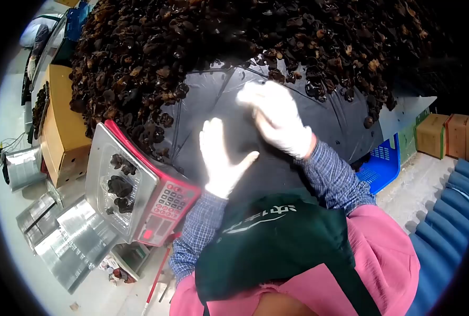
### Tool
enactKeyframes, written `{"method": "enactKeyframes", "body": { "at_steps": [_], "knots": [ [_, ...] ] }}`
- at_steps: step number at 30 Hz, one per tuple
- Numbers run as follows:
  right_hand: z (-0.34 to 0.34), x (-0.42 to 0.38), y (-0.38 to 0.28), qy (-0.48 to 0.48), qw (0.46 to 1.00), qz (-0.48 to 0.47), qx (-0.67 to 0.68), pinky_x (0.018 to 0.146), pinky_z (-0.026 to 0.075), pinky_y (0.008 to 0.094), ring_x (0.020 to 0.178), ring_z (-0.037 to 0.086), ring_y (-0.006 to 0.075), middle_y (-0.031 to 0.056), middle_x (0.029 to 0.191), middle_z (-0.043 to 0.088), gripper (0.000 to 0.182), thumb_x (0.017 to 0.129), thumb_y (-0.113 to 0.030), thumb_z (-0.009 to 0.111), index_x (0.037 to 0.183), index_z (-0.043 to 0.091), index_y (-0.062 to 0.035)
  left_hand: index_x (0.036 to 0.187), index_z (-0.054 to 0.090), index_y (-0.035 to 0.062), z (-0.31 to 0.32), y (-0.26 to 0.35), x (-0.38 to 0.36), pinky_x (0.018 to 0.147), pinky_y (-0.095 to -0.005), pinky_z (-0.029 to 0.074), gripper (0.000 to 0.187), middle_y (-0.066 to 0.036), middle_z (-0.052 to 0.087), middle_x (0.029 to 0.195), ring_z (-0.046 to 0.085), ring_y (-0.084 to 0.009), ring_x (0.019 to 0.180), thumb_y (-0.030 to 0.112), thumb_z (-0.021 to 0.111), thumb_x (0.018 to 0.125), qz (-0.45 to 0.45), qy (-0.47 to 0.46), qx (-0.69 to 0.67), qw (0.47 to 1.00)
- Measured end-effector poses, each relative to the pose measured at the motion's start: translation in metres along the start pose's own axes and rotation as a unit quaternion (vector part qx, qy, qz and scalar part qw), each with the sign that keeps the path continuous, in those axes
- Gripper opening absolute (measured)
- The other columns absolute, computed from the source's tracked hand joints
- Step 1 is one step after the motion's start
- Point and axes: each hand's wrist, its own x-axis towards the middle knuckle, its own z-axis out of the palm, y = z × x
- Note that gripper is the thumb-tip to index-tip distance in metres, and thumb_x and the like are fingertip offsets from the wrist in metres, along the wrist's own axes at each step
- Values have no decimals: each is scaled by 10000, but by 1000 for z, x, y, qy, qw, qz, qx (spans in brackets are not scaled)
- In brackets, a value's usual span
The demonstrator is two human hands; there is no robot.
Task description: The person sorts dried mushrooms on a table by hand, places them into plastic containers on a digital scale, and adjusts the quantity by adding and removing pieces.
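Both of the person's hands are over the black sheet that covers the table, each in a white glove. The left hand is open and flat, its fingers close together and pointing away from the body, its thumb stretched out to the side — I see nothing in it. The right hand is a little farther out, its fingers seemingly bent; they are blurred and overexposed, so I can't tell how far open it is or whether it has hold of anything.

Dark, wet-looking fungus lies in a broad heap beyond the hands, spreading along the far part of the sheet and down both sides of it. The scale, red with a keypad and a display, stands to the left of the left hand, near the fungus. On its pan sits a clear tray with a few dark pieces in it.

Farther left there's a cardboard box, with stacks of clear plastic below it in view. Another person's gloved hand shows at the upper left, well apart from these two. To the right are a blue basket and two cartons — the cartons side by side on the floor.
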Motion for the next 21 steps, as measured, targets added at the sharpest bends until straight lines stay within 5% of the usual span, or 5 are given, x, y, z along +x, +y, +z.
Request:
{"method": "enactKeyframes", "body": {
  "at_steps": [2,7,13,19,21],
  "knots": [
    [-2,0,25,30,984,77,-158,980,491,449,1091,632,382,184,1216,682,435,817,25,645,1252,650,6,1556,424,55,4,-2,1,1217,-487,312,969,-205,476,1520,392,-408,1455,293,913,754,38,-6,24,999],
    [1,-12,36,-14,996,38,-84,604,490,406,665,625,310,107,774,624,266,826,13,663,1087,692,-31,1528,473,74,13,-17,-9,1161,-462,398,930,-200,485,1498,444,-383,1401,215,931,731,32,30,-66,997],
    [13,-36,-32,-134,985,31,109,1092,465,438,1228,614,298,125,1365,656,486,846,-55,687,1330,677,-107,1555,399,20,6,-7,-2,1180,-505,362,1056,-259,364,1587,412,-421,1428,374,936,717,28,44,-77,996],
    [14,-7,19,-76,975,103,-180,1199,354,489,1442,444,346,181,1542,494,567,953,-138,630,1497,512,-28,1419,621,136,1,-1,6,1215,-568,256,687,-157,519,1494,424,-394,1437,362,843,810,63,-48,27,996],
    [34,-11,49,-80,982,66,-155,1221,312,510,1469,405,365,220,1565,444,633,972,-184,619,1550,427,-11,1363,666,142,5,-5,3,1212,-565,268,608,-154,552,1446,453,-392,1408,330,841,812,75,-39,15,996]
  ]
}}
